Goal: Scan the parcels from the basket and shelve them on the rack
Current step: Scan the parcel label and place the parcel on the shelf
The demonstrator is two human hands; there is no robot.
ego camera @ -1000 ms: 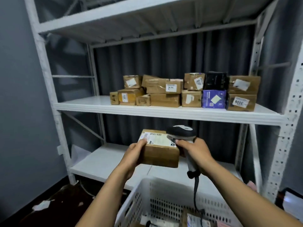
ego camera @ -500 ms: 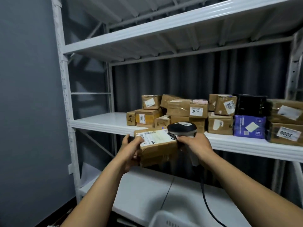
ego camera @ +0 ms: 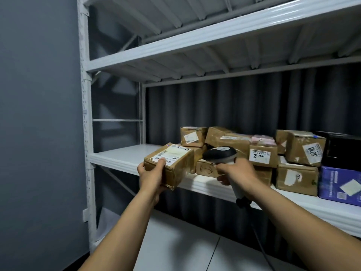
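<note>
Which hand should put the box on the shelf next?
Left. The left hand holds the parcel right at the shelf edge; the right hand is busy gripping the scanner.

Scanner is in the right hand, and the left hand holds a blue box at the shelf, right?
No: the head view shows the left hand holding a brown cardboard parcel, not a blue one. The right hand does hold the scanner.

Your left hand (ego camera: 151, 176) held a parcel (ego camera: 172, 165) at the front edge of the shelf (ego camera: 121, 157), left of the stacked boxes (ego camera: 263, 153); your right hand (ego camera: 237, 173) held the scanner (ego camera: 219, 154) just right of it, before those boxes.
</note>
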